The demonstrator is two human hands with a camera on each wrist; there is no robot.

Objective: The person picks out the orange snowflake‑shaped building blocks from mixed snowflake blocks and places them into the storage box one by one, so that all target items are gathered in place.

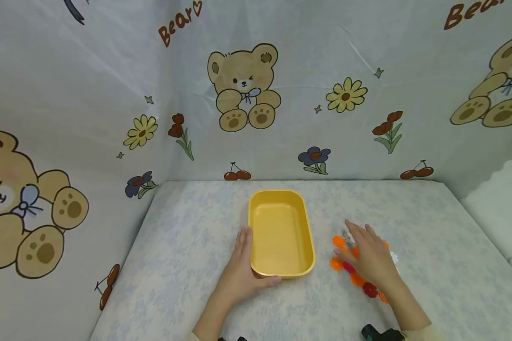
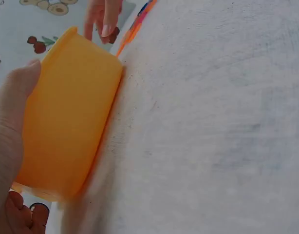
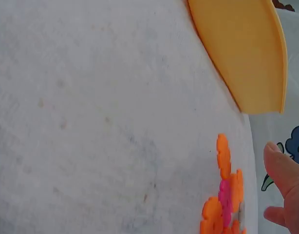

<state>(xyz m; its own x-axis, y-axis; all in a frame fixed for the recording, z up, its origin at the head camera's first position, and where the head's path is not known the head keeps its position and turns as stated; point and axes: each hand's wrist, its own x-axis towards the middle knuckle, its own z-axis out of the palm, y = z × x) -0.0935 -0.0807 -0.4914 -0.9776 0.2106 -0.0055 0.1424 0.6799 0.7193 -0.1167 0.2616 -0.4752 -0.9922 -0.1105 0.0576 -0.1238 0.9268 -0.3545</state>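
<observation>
A yellow rectangular tray [image 1: 281, 232] lies on the table. My left hand [image 1: 238, 279] holds its near left corner, fingers along the left side and thumb across the near wall. The left wrist view shows that thumb against the tray's outer wall [image 2: 69, 117]. To the right, my right hand [image 1: 372, 255] is spread above a loose group of small flower-shaped plastic pieces. Among them are orange pieces [image 1: 336, 264], a dark red piece [image 1: 370, 290], a magenta piece [image 3: 225, 197] and a whitish piece [image 1: 394, 257]. The hand hides part of the group and appears to hold nothing.
A pale mottled cloth [image 1: 187, 222] covers the table. Behind it and at the left stands a white fabric wall [image 1: 290, 132] printed with bears and flowers. A white fluffy surface [image 1: 499, 208] borders the right side. Dark wrist gear [image 1: 381, 333] shows at the bottom edge.
</observation>
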